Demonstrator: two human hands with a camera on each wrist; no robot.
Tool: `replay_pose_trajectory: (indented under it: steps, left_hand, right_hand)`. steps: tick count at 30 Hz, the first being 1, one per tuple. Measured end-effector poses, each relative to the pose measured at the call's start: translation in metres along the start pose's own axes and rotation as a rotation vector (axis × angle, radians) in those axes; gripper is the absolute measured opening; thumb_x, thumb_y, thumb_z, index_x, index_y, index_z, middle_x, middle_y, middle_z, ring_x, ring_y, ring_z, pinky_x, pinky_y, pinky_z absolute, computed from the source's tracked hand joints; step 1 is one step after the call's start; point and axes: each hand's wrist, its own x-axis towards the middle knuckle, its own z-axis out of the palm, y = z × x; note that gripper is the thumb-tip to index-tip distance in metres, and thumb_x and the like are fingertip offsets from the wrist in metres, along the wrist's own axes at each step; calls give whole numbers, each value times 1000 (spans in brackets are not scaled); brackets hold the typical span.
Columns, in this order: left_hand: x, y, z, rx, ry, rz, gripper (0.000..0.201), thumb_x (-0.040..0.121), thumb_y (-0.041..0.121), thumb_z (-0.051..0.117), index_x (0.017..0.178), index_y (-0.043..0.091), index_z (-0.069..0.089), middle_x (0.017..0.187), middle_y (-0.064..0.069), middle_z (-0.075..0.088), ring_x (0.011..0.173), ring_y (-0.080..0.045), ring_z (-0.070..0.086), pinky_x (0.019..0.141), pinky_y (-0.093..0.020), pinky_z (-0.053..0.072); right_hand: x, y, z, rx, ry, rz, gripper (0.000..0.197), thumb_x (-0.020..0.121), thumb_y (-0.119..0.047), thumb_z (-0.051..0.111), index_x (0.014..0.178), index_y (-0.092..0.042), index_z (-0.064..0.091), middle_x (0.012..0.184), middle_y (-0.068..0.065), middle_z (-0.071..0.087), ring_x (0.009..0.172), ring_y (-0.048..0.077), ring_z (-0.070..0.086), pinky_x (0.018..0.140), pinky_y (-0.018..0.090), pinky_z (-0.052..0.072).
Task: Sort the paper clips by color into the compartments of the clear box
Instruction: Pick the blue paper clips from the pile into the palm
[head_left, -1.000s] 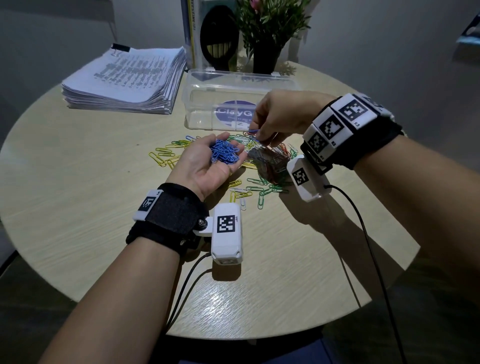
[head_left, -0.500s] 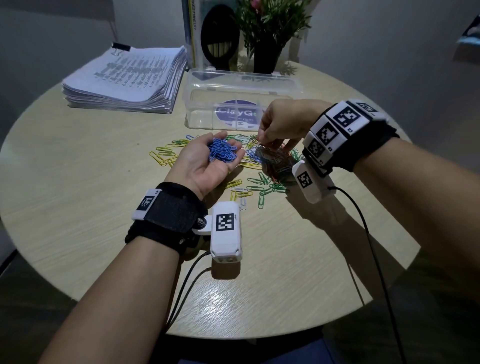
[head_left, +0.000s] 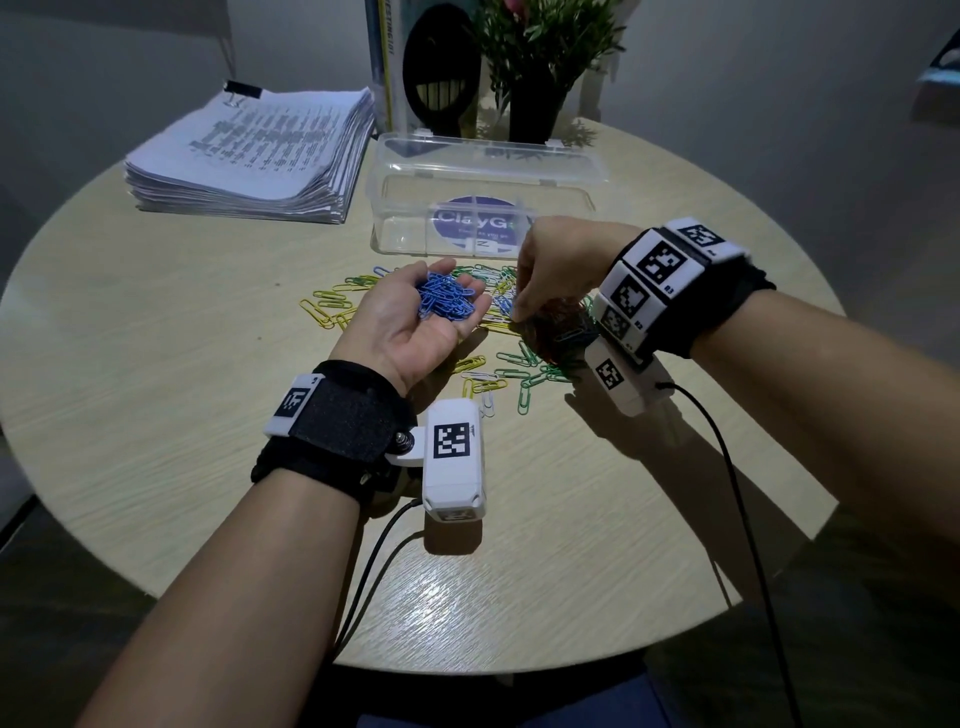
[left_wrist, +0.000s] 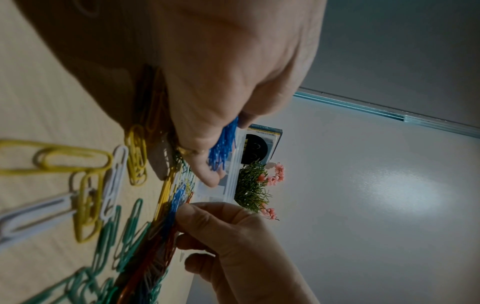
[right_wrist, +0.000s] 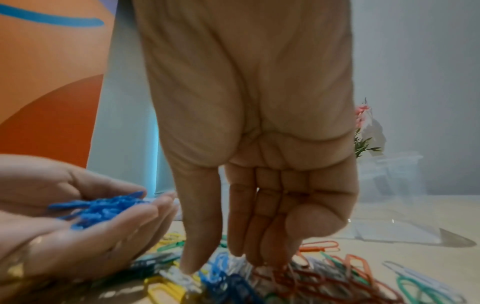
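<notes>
My left hand lies palm up above the table, cupping a heap of blue paper clips. Right beside it, my right hand points down into the mixed pile of clips. Its thumb and fingertips touch the pile, with a blue clip in the gap between them. Yellow, green, white, orange and blue clips are scattered there. The clear box stands just behind, its lid folded back, with no clips visible inside.
A thick stack of printed papers lies at the back left of the round table. A potted plant and a boxed item stand behind the clear box. Wrist-camera cables trail over the near edge.
My right hand has dropped from beside the left palm down onto the pile. The left hand with the blue clips has stayed almost still.
</notes>
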Motion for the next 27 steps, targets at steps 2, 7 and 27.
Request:
replay_pose_trajectory:
  steps: [2, 7, 27]
  left_hand:
    - [-1, 0, 0, -4, -6, 0, 31, 103, 17, 29, 90, 2, 53, 88, -18, 52, 80, -25, 55, 91, -42, 44]
    - [-2, 0, 1, 1, -21, 8, 28, 102, 14, 30, 90, 2, 52, 88, -18, 51, 81, -25, 55, 91, -42, 43]
    - [-5, -2, 3, -14, -39, 3, 32, 102, 15, 28, 94, 0, 55, 99, -22, 55, 89, -27, 56, 93, -46, 42]
  right_hand:
    - [2, -1, 5, -24, -17, -13, 30, 75, -28, 79, 99, -10, 74, 78, 0, 64, 62, 11, 55, 48, 19, 41]
    - [5, 1, 9, -17, -24, -19, 20, 77, -16, 76, 95, -8, 74, 83, 5, 68, 70, 16, 56, 51, 20, 41]
    - [4, -14, -17, 501, 43, -87, 11, 84, -11, 69, 94, -5, 71, 83, 8, 71, 71, 15, 68, 63, 25, 55]
